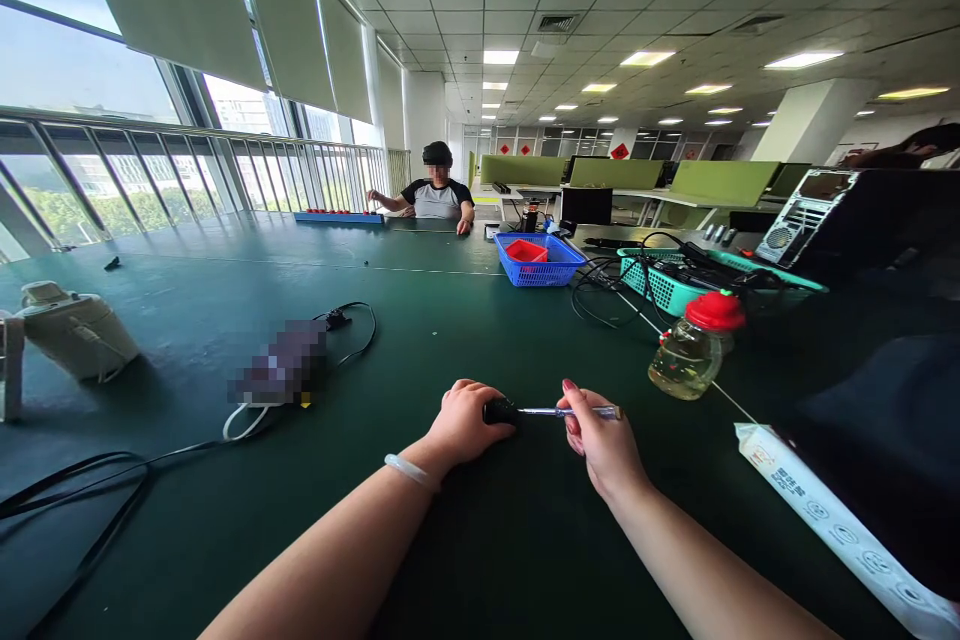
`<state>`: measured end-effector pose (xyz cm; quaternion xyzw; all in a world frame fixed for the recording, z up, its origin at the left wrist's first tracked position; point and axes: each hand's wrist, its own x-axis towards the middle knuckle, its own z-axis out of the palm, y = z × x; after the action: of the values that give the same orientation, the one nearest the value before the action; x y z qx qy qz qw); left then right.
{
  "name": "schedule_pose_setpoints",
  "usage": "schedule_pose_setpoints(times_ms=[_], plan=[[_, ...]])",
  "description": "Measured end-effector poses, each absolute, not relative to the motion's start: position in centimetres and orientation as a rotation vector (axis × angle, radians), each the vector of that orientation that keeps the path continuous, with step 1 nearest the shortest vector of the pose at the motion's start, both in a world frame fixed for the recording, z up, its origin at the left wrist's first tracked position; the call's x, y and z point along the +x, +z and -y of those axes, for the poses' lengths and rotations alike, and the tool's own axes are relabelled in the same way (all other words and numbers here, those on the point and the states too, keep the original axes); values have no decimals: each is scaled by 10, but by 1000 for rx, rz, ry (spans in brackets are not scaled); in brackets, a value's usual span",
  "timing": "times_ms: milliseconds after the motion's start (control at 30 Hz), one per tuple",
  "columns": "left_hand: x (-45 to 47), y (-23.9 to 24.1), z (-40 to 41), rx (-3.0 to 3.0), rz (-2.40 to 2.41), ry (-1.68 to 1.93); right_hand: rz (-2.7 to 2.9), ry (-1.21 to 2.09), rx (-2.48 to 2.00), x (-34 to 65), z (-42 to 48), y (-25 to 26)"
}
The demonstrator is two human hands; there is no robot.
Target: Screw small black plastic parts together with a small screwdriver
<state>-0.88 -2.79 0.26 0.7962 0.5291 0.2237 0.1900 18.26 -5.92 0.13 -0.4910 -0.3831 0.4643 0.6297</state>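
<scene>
My left hand (471, 420), with a pale bracelet at the wrist, is closed around a small rounded black object (500, 411) that looks like a computer mouse, just above or on the dark green table. Between the thumb and fingers of my right hand (600, 435) is a screwdriver (559, 412) with a clear handle. Its thin metal shaft points left and its tip meets the right side of the black object. Whether the tip sits in a screw is too small to tell. My left fingers hide most of the object.
On the right stand a red-lidded bottle (690, 355), a teal basket (660, 292) of black cables and a long white package (832, 515). Ahead is a blue basket (536, 270). Left lie a blurred device (281, 365), cables and a pale jug (79, 330). A person (439, 195) sits opposite.
</scene>
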Motion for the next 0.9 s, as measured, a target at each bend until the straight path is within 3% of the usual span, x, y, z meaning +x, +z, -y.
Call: schedule_pose_setpoints(times_ms=[267, 533, 900], plan=[[-9, 3, 27, 2244, -1470, 621, 860, 1109, -1076, 185, 57, 2], [-10, 2, 27, 2254, -1478, 620, 1256, 863, -1194, 185, 63, -4], [-10, 6, 29, 2275, -1454, 596, 828, 1153, -1014, 182, 55, 0]])
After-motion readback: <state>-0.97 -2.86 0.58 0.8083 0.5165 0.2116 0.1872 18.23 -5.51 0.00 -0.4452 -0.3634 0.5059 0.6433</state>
